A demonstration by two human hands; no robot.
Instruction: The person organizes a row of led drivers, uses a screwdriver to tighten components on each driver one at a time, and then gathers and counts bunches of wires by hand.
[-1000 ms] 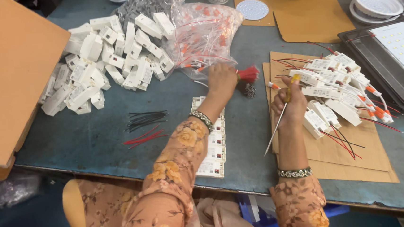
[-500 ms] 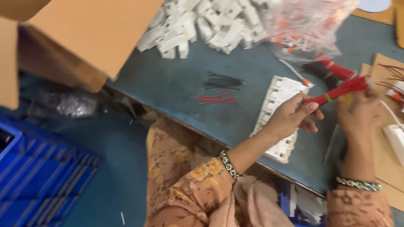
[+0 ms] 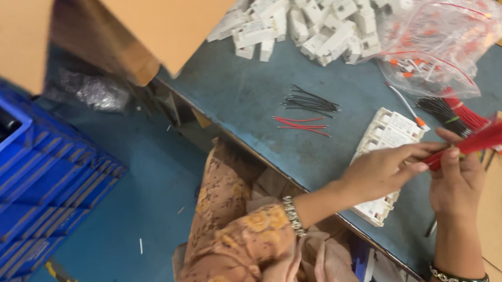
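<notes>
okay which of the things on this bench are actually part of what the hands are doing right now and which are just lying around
In use:
- bundle of thin red wires, held by left hand and right hand

Lying about:
- pile of white plastic housings
- clear plastic bag of wires
- loose black wires
- blue plastic crate

Head cam, looks down, close over table (image 3: 248, 94).

Setting was an assembly workshop: table (image 3: 248, 94) held heaped white plastic parts (image 3: 318, 12), cut wires (image 3: 307, 103), blue crates (image 3: 36, 179) alongside.
</notes>
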